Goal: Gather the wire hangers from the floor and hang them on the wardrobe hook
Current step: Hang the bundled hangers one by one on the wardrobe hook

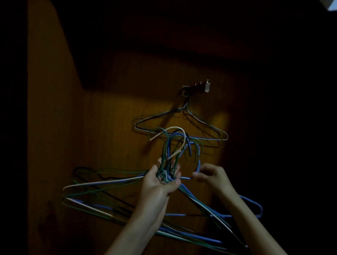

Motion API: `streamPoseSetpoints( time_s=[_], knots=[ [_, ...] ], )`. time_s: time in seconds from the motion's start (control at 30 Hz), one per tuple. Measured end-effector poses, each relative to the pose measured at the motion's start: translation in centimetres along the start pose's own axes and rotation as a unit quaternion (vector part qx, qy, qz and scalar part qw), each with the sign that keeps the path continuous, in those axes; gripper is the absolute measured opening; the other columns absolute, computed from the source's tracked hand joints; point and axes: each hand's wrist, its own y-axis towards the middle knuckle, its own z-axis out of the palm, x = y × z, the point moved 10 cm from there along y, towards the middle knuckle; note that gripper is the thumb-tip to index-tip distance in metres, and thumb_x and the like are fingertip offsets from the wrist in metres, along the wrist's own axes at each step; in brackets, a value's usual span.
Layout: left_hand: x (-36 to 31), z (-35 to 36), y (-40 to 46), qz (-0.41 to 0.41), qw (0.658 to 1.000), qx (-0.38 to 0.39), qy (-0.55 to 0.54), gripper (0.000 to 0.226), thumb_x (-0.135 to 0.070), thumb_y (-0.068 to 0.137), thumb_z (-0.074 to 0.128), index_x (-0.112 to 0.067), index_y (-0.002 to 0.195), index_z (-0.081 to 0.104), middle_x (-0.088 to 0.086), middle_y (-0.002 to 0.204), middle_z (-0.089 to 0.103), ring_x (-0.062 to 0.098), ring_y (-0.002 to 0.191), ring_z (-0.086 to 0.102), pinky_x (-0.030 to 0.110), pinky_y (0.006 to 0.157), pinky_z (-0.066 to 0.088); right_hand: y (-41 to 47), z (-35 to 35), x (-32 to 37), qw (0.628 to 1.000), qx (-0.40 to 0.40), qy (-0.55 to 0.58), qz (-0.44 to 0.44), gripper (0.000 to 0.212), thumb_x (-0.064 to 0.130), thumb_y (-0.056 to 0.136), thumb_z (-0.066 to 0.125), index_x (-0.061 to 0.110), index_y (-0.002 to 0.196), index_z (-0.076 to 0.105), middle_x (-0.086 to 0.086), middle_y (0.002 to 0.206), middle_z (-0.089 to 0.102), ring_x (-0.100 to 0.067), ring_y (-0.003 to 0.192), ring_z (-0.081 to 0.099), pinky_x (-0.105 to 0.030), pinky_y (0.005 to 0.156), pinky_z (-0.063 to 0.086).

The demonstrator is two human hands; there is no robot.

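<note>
My left hand (161,183) grips a bundle of several wire hangers (103,198) by their necks; they are blue, green, white and black, with the hooks standing up above my fingers. My right hand (213,178) pinches the neck of a blue hanger (198,164) at the right side of the bundle. Above them, a wardrobe hook bar (196,88) sticks out of the brown wooden panel. A few grey wire hangers (181,126) hang on it, just behind the bundle's hook tips.
The wooden wardrobe panel (106,125) is lit only in its middle; everything around it is dark. A slanted wooden side wall (41,74) stands at the left. A pale patch (336,4) shows at the top right corner.
</note>
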Motion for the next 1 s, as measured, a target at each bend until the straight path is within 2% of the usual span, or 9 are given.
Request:
streamPoseSetpoints(
  time_s=[0.1, 0.3, 0.43, 0.53, 0.6, 0.7, 0.8, 0.9, 1.0],
  knots=[
    [0.4, 0.2, 0.0, -0.01, 1.0, -0.001, -0.003, 0.064, 0.026, 0.081, 0.046, -0.001, 0.139, 0.037, 0.013, 0.111, 0.064, 0.019, 0.103, 0.062, 0.022, 0.083, 0.052, -0.8, -0.8, 0.5, 0.999, -0.024, 0.048, 0.001, 0.007, 0.006, 0.083, 0.065, 0.002, 0.08, 0.061, 0.001, 0.065, 0.059, -0.008, 0.06, 0.055, -0.007, 0.05, 0.041],
    [0.9, 0.7, 0.1, -0.013, 1.0, -0.008, -0.017, 0.062, 0.028, 0.08, 0.044, 0.003, 0.136, 0.037, 0.013, 0.104, 0.063, 0.022, 0.102, 0.06, 0.023, 0.084, 0.051, -1.3, -3.0, 3.6, 0.993, -0.086, 0.065, -0.046, 0.011, 0.011, 0.085, 0.064, 0.017, 0.076, 0.06, 0.0, 0.072, 0.064, 0.001, 0.056, 0.059, -0.009, 0.045, 0.039],
    [1.3, 1.0, 0.2, -0.018, 1.0, -0.016, -0.019, 0.062, 0.029, 0.08, 0.043, 0.003, 0.136, 0.037, 0.016, 0.106, 0.061, 0.03, 0.114, 0.055, 0.033, 0.095, 0.044, -1.4, -2.6, 6.3, 0.989, -0.064, 0.1, -0.087, 0.008, 0.001, 0.083, 0.064, 0.008, 0.081, 0.064, 0.0, 0.071, 0.062, 0.005, 0.05, 0.057, -0.007, 0.043, 0.038],
    [1.5, 1.3, 0.2, -0.02, 0.999, -0.02, -0.022, 0.063, 0.029, 0.08, 0.042, 0.003, 0.137, 0.036, 0.016, 0.104, 0.061, 0.026, 0.104, 0.058, 0.032, 0.095, 0.042, -1.4, -1.9, 6.8, 0.988, -0.047, 0.112, -0.093, 0.015, -0.002, 0.081, 0.065, 0.012, 0.075, 0.065, 0.005, 0.068, 0.065, 0.0, 0.055, 0.061, -0.013, 0.049, 0.047],
    [1.6, 1.5, 0.3, -0.026, 0.999, -0.026, -0.03, 0.067, 0.029, 0.08, 0.042, 0.0, 0.14, 0.033, 0.021, 0.111, 0.059, 0.026, 0.103, 0.058, 0.032, 0.093, 0.043, -1.5, -1.1, 6.7, 0.988, -0.026, 0.125, -0.088, 0.019, -0.002, 0.081, 0.065, 0.015, 0.073, 0.063, 0.007, 0.062, 0.066, -0.002, 0.056, 0.063, -0.017, 0.052, 0.051],
    [1.7, 1.6, 0.3, -0.031, 0.998, -0.028, -0.04, 0.07, 0.028, 0.081, 0.043, -0.003, 0.143, 0.03, 0.025, 0.126, 0.052, 0.028, 0.109, 0.056, 0.031, 0.088, 0.047, -1.4, -0.3, 6.3, 0.991, 0.001, 0.104, -0.081, 0.002, 0.003, 0.083, 0.064, 0.004, 0.084, 0.064, 0.0, 0.073, 0.068, -0.007, 0.061, 0.066, -0.021, 0.055, 0.054],
    [1.6, 1.4, 0.3, -0.028, 0.998, -0.034, -0.054, 0.073, 0.027, 0.081, 0.043, -0.005, 0.145, 0.025, 0.025, 0.127, 0.051, 0.03, 0.111, 0.055, 0.032, 0.09, 0.045, -1.4, -0.2, 6.1, 0.994, 0.012, 0.074, -0.08, 0.004, 0.009, 0.082, 0.067, 0.013, 0.083, 0.065, -0.001, 0.078, 0.069, -0.011, 0.069, 0.067, -0.022, 0.05, 0.052],
    [1.3, 1.3, 0.6, -0.022, 0.998, -0.037, -0.054, 0.073, 0.027, 0.082, 0.042, -0.003, 0.145, 0.022, 0.025, 0.125, 0.052, 0.032, 0.117, 0.053, 0.035, 0.097, 0.04, -1.5, -0.8, 5.8, 0.997, 0.008, 0.041, -0.072, 0.01, 0.013, 0.078, 0.072, 0.018, 0.076, 0.063, 0.001, 0.069, 0.066, -0.003, 0.059, 0.063, -0.02, 0.044, 0.048],
    [1.0, 1.1, 1.2, -0.018, 0.998, -0.031, -0.042, 0.07, 0.027, 0.082, 0.042, -0.001, 0.144, 0.026, 0.02, 0.114, 0.057, 0.028, 0.11, 0.056, 0.034, 0.097, 0.041, -1.8, -1.9, 4.8, 0.998, -0.005, 0.02, -0.062, 0.013, 0.015, 0.074, 0.075, 0.017, 0.078, 0.063, -0.001, 0.068, 0.065, -0.001, 0.055, 0.06, -0.018, 0.045, 0.047]
  ],
)
